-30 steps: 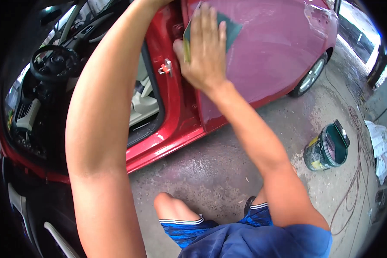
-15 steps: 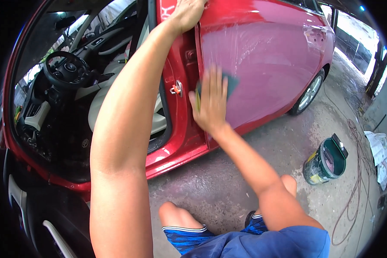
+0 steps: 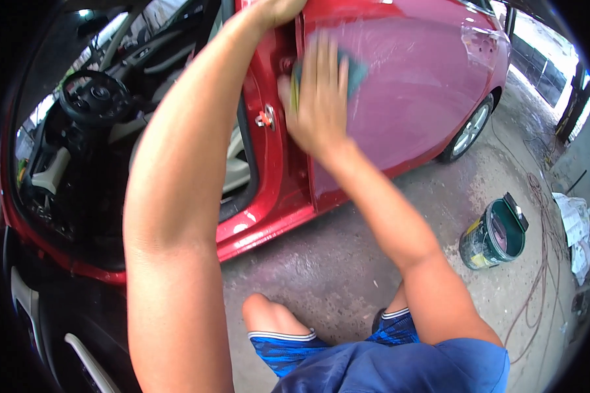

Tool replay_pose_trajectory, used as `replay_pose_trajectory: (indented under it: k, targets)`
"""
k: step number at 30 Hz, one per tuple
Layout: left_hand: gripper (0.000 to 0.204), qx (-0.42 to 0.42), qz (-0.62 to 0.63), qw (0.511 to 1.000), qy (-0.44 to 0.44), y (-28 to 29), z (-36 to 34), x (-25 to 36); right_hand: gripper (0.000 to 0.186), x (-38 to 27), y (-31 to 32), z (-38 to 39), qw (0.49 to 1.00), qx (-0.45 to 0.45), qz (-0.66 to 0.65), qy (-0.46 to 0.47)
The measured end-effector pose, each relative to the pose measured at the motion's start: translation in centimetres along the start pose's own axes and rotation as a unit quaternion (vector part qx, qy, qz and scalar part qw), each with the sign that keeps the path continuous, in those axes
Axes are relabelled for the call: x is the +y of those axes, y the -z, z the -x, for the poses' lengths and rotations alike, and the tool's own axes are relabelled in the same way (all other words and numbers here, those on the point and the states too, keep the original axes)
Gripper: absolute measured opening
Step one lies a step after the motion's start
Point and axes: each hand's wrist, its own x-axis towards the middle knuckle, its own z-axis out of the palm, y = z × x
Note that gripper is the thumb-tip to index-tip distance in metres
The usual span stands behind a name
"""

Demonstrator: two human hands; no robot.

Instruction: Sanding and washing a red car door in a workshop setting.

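My right hand (image 3: pixel 320 98) presses a green sanding pad (image 3: pixel 355 78) with a yellow edge on the pink-coated panel of the car's rear door (image 3: pixel 406 98), near the door's front edge. Its fingers lie extended over the pad, the thumb along the side, slightly blurred. My left hand (image 3: pixel 280 12) is at the top of the picture on the red body by the door's upper front edge; its fingertips are out of sight. The door latch striker (image 3: pixel 266 116) sits on the red pillar between my arms.
The open front doorway shows a steering wheel (image 3: pixel 92 98) and pale seats; an open door panel (image 3: pixel 88 363) is at lower left. The rear wheel (image 3: pixel 469 134), a dark green bucket (image 3: pixel 495 236), loose hoses (image 3: pixel 541 275) and white sheeting (image 3: pixel 573 236) are on the right.
My right hand and pad slid down the panel by half a second ago, then back up toward its top. The whole view has shifted slightly; my left hand stays high by the door edge.
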Motion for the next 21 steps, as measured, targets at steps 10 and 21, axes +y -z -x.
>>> replay_pose_trajectory:
  k: [10, 21]
  targets:
    - [0.048, 0.121, -0.253, 0.935, -0.217, -1.2, -0.4, -1.6, 0.086, -0.8, -2.8, 7.0, 0.995, 0.061, -0.013, -0.079]
    - [0.041, 0.160, -0.228, 0.926, -0.255, -1.1, -0.3, -1.4, 0.087, -0.2, -4.4, 15.0, 0.984, 0.059, -0.053, -0.156]
